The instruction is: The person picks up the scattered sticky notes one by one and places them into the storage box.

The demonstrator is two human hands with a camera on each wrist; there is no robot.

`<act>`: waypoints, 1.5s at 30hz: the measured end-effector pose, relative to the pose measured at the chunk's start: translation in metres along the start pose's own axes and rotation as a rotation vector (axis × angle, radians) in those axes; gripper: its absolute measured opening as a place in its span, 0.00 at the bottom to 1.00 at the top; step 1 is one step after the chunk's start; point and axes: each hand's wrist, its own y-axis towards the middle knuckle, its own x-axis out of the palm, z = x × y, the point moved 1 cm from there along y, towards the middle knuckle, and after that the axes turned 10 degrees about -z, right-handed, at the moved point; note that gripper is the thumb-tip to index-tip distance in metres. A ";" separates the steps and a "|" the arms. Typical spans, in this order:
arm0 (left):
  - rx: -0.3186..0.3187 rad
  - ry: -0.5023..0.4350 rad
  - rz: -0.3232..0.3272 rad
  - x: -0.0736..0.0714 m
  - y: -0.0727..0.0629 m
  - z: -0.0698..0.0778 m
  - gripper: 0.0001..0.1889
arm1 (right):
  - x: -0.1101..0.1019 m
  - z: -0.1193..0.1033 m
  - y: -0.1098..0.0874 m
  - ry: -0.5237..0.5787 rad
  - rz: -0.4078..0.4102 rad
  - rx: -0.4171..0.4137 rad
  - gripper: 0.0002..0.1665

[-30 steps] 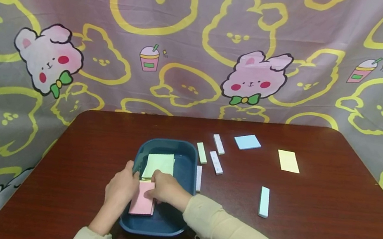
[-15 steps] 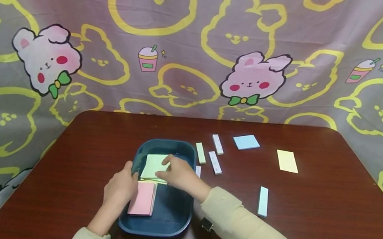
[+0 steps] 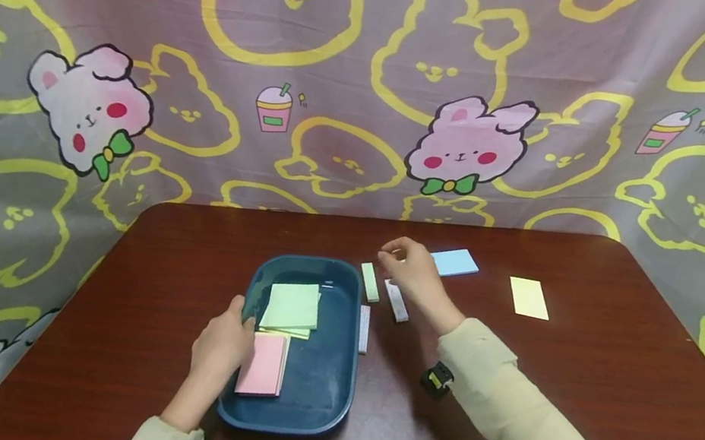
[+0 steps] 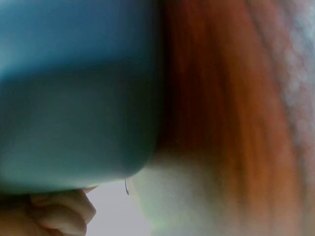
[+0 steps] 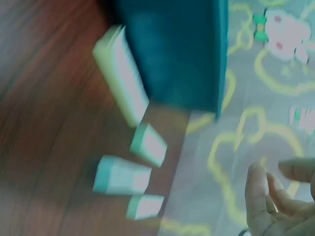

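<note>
My left hand [image 3: 222, 345] grips the left wall of a dark blue plastic tray [image 3: 321, 373], seen blurred from outside in the left wrist view. Inside the tray lie a pink sticky-note pad [image 3: 262, 366] and light green sticky notes [image 3: 293, 305], with yellow edges showing beneath. My right hand [image 3: 416, 275] hangs over the narrow note pads right of the tray, its fingers loosely bent around nothing. A green narrow pad [image 3: 370, 282] and a white one [image 3: 400, 311] show beside it; another is mostly hidden behind the hand. The right wrist view shows several narrow pads [image 5: 122, 176].
A blue sticky-note pad [image 3: 459, 262] lies behind the right hand, and a yellow one [image 3: 529, 298] farther right. Another narrow pad [image 3: 364, 330] sits against the tray's right side. The dark wooden table [image 3: 630, 387] ends at a patterned curtain [image 3: 358, 98].
My right hand has left the notes in the tray and moved right and away, over the narrow pads. Its sleeve now covers the light-blue narrow pad. The left hand has stayed at the tray.
</note>
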 end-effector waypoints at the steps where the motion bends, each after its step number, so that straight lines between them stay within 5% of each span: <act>1: -0.002 0.001 -0.001 0.000 0.000 0.000 0.24 | -0.006 0.006 0.002 -0.008 0.020 0.012 0.16; 7: -0.008 0.001 0.003 0.000 0.000 -0.001 0.25 | -0.044 0.045 0.011 -0.043 0.121 0.106 0.19; 18: 0.010 0.007 0.009 -0.001 -0.001 0.001 0.25 | -0.089 0.101 0.000 -0.223 0.149 0.338 0.34; 31: 0.000 -0.003 0.017 0.000 -0.001 0.000 0.25 | -0.102 0.132 -0.011 -0.281 0.163 0.539 0.45; 45: -0.004 -0.004 0.014 0.000 0.000 0.001 0.25 | -0.104 0.147 -0.011 -0.291 0.142 0.608 0.47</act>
